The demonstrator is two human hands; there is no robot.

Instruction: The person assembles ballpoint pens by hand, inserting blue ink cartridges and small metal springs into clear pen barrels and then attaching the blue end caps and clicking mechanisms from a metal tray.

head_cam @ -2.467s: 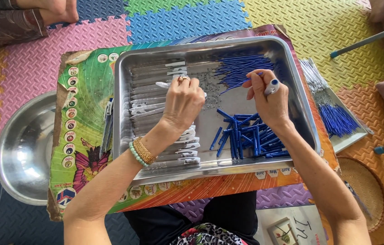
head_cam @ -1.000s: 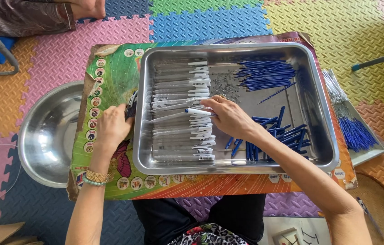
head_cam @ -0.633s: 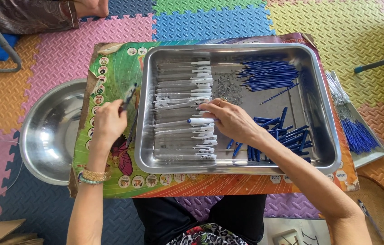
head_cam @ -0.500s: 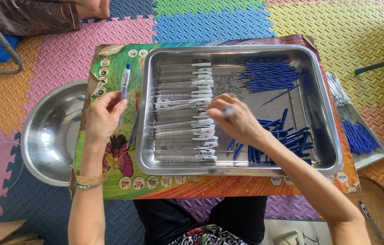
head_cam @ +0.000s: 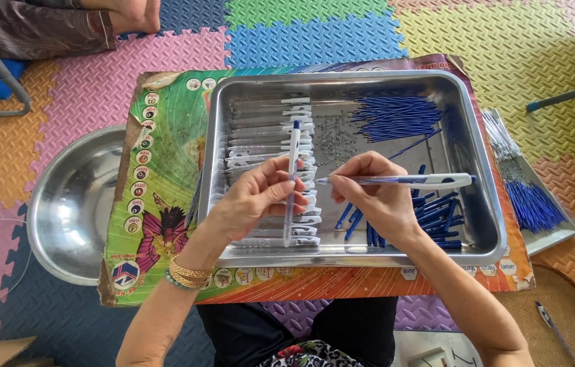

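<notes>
— What is being seen as changed since a moment ago?

— The left hand (head_cam: 257, 200) has been brought in from the tray's left edge to over the tray, and the right hand (head_cam: 376, 197) has been lifted off the rows of barrels.

— What is being held?

— An upright clear plastic pen barrel with a blue tip (head_cam: 292, 178) is being pinched between the left hand's thumb and fingers. A second clear pen with a white clip end (head_cam: 403, 181) is being pinched level by the right hand's fingertips, its tip being pointed toward the upright one; whether the two are touching cannot be told.

— And where is all this being done?

— Above the rectangular steel tray (head_cam: 488, 204), which is being carried by a colourful printed cardboard sheet (head_cam: 165, 177) on the foam puzzle-mat floor (head_cam: 301, 34). White-clipped clear barrels (head_cam: 260, 129) are being kept in rows at the tray's left, thin blue refills (head_cam: 396, 115) at top right, blue caps (head_cam: 437, 217) at lower right. A round steel bowl (head_cam: 70, 204) is lying just left of the cardboard.
</notes>
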